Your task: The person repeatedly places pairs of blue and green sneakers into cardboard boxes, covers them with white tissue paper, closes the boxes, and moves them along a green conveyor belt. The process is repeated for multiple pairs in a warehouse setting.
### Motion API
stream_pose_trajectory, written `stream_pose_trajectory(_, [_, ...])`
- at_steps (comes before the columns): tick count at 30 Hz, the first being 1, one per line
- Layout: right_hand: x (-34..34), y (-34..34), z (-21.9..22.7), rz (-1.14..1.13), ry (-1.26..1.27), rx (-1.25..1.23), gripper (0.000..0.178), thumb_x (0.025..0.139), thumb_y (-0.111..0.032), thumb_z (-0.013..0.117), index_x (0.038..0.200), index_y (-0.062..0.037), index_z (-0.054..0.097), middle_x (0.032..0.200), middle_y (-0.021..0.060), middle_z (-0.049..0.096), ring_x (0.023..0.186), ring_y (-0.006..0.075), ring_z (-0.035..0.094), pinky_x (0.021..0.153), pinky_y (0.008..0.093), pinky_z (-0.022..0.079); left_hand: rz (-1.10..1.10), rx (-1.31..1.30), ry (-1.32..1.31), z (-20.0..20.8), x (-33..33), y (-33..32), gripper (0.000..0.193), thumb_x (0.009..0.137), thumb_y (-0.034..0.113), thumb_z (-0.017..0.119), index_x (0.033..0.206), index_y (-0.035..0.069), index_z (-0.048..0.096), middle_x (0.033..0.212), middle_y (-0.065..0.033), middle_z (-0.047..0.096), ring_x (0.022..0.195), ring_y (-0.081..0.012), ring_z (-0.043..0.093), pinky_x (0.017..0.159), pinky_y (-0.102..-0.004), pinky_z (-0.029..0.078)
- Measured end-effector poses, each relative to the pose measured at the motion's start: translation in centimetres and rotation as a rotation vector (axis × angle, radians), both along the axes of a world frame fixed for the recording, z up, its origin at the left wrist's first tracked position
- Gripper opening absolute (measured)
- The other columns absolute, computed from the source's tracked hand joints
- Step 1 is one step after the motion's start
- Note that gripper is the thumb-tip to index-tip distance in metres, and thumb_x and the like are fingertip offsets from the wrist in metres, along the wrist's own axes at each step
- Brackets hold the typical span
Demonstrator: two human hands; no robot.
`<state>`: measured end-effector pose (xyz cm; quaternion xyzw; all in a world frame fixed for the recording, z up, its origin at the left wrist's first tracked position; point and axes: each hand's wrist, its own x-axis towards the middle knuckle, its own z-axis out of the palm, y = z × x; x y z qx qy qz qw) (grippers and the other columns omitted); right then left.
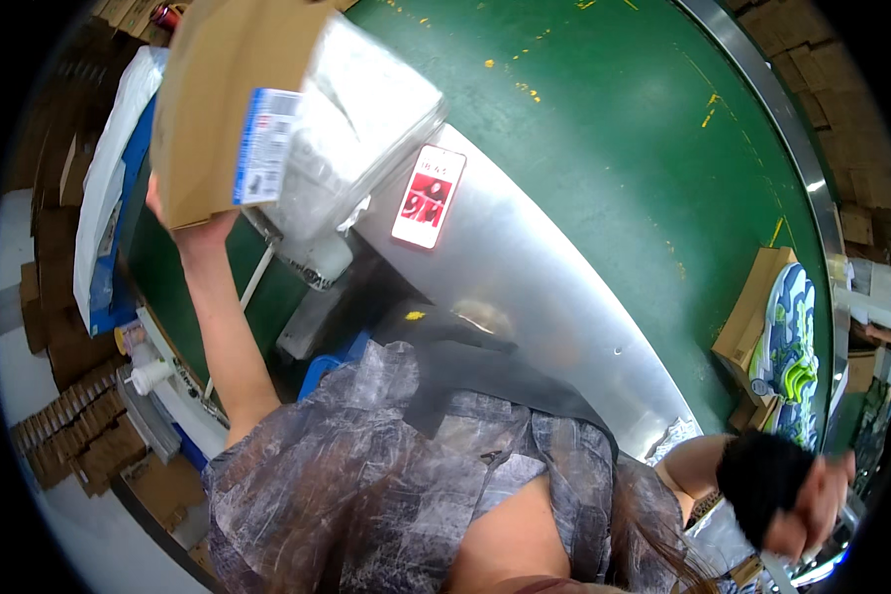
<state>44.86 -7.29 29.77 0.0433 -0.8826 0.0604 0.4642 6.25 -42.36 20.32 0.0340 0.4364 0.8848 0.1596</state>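
My left hand (200,226) grips the lower edge of a brown cardboard box (213,119), raised at the upper left. A blue and white label (267,147) is stuck on the box's side. Against the box's right side is a bulky clear plastic bag (371,109); whether it belongs to the box I cannot tell. At the lower right my right hand (812,510), with a black cuff (762,480) at the wrist, is smeared by motion. Its fingers seem bent, but what they hold, if anything, does not show. It is nearest to blue, white and lime-green sports shoes (790,342).
A phone with a lit screen (429,198) lies on the curved metal ledge (554,307). Beyond stretches a green surface (604,129) with a metal rim (802,148). An open cardboard box (752,307) stands beside the shoes. Stacked cardboard (69,436) fills the left side.
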Motion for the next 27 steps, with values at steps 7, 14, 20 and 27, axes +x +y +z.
stream_pose_trajectory(7, [-3.5, -8.8, 3.3, 0.718, -0.458, 0.174, 0.028, 0.068, -0.015, 0.06, 0.092, -0.0006, 0.058, 0.093, 0.0158, 0.056, 0.087, 0.0273, 0.054, 0.081, 0.0434, 0.04, 0.386, -0.249, -0.337, -8.1, 3.0, -6.4, 0.091, 0.078, 0.043, 0.056, 0.136, 0.004, 0.0, 0.133, -0.0275, 0.019, 0.113, -0.0405, 0.04, 0.089, -0.0498, 0.041])
stream_pose_trajectory(14, [-4.9, -11.4, 2.5, 0.761, -0.549, 0.183, 0.035, 0.066, -0.02, 0.063, 0.096, -0.0029, 0.057, 0.098, 0.0158, 0.054, 0.092, 0.0271, 0.052, 0.084, 0.0438, 0.037, -0.297, -1.203, 0.542, -15.6, 9.5, 7.1, 0.064, 0.076, 0.038, 0.064, 0.119, -0.006, 0.043, 0.102, -0.0199, 0.054, 0.088, -0.0262, 0.056, 0.074, -0.0343, 0.047])
stream_pose_trajectory(20, [-5.0, -11.6, 2.3, 0.674, -0.575, 0.152, 0.042, 0.064, -0.023, 0.066, 0.1, -0.0049, 0.056, 0.103, 0.0159, 0.053, 0.097, 0.027, 0.05, 0.087, 0.0442, 0.035, -0.336, -1.427, 0.841, -16.7, 9.0, 11.5, 0.082, 0.067, 0.043, 0.067, 0.126, -0.002, 0.032, 0.114, -0.0218, 0.041, 0.103, -0.0375, 0.042, 0.089, -0.0439, 0.034])
stream_pose_trajectory(27, [-4.4, -11.0, 2.5, 0.491, -0.604, 0.13, 0.05, 0.061, -0.028, 0.069, 0.104, -0.0072, 0.055, 0.109, 0.0159, 0.051, 0.103, 0.0268, 0.048, 0.09, 0.0446, 0.031, -0.199, -1.195, 1.089, -16.8, 9.4, 16.8, 0.067, 0.071, 0.031, 0.064, 0.124, -0.002, 0.037, 0.121, -0.0221, 0.038, 0.111, -0.0377, 0.036, 0.093, -0.0446, 0.03])
